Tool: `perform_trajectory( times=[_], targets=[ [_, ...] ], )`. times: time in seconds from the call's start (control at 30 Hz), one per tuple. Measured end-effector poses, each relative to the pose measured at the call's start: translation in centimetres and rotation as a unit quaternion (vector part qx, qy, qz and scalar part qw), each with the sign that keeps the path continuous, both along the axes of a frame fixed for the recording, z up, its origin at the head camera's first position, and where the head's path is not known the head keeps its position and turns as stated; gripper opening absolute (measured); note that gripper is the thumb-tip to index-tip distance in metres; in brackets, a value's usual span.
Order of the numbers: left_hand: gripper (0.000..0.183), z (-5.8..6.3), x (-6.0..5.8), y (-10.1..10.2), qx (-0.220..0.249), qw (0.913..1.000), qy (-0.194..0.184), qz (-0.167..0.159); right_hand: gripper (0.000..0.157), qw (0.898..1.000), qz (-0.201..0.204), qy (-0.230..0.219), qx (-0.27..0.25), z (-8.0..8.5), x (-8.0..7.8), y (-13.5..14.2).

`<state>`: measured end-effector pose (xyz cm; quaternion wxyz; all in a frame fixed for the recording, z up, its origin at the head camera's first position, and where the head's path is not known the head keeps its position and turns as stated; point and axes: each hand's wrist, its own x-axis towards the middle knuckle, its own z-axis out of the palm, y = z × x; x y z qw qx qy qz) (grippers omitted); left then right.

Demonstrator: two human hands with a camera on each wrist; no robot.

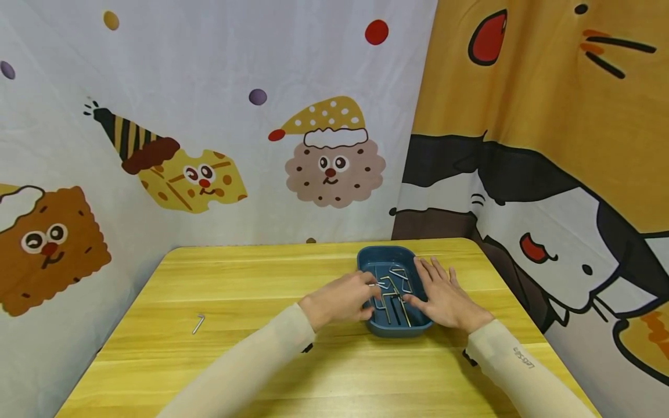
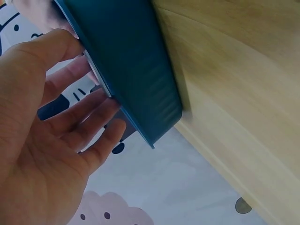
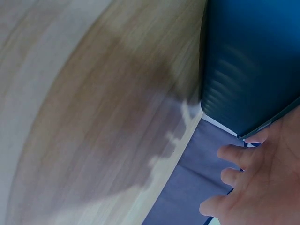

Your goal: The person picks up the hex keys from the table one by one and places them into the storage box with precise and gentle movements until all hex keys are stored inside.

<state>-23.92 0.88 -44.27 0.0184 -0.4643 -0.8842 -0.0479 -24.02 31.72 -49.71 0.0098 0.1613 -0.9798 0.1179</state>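
A dark blue tray [image 1: 394, 332] stands at the table's right half with several L-shaped hex keys [image 1: 388, 307] inside, brassy, silver and black. My left hand [image 1: 342, 299] reaches over its left rim, fingers bent, and pinches a silver hex key [image 2: 98, 75] between thumb and fingers. Only part of that key shows, along the rim. On the opposite side my right hand [image 1: 444, 296] rests on the right rim with its fingers spread and fairly straight, thumb over the tray's inside. Another silver hex key [image 1: 197, 324] lies alone on the table to the left.
The wooden table [image 1: 251, 284] reaches to a cartoon-printed cloth [image 1: 209, 75] hanging behind it and along the right. Both forearms in pale sleeves [image 1: 245, 363] lie across the near part of the table.
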Motion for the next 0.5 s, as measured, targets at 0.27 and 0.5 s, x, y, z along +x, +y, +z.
perform_trajectory(
  times=[0.27, 0.5],
  targets=[
    [0.029, 0.0, 0.2, -0.2, -0.005, 0.9999, -0.005, 0.013, 0.102, 1.0, -0.001, -0.004, -0.003, 0.1, 0.0, 0.0],
    [0.029, 0.0, 0.6, -1.4, 0.009, 0.9989, 0.044, 0.009, 0.103, 1.0, -0.001, -0.003, -0.001, -0.1, 0.0, 0.0]
  ],
)
